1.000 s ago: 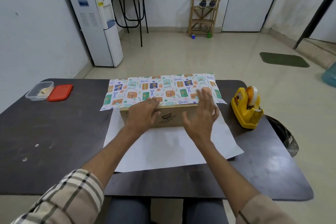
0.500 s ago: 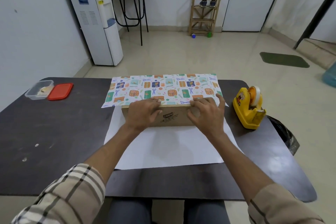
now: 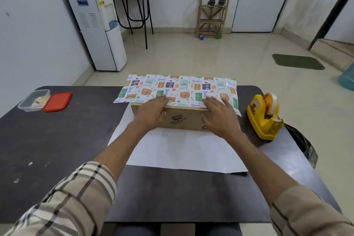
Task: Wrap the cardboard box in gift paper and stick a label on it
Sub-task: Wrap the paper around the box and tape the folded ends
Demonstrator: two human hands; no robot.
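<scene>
A brown cardboard box [image 3: 182, 119] lies on a sheet of gift paper [image 3: 178, 90] whose white underside spreads toward me. The patterned far flap is folded over the box's top. My left hand [image 3: 151, 112] lies flat on the box's near top edge, its fingers pressing the flap's edge down. My right hand [image 3: 220, 115] presses the flap the same way near the box's right end, thumb down on the front face. No label shows.
A yellow tape dispenser [image 3: 265, 118] stands right of the box on the dark table [image 3: 47, 149]. At the far left sit a clear plastic tub [image 3: 34, 100] and its red lid [image 3: 57, 101]. A black bag [image 3: 304, 145] hangs off the table's right edge.
My right hand came down from hovering over the flap onto the box's top edge and now presses the paper. The left hand stayed on the box.
</scene>
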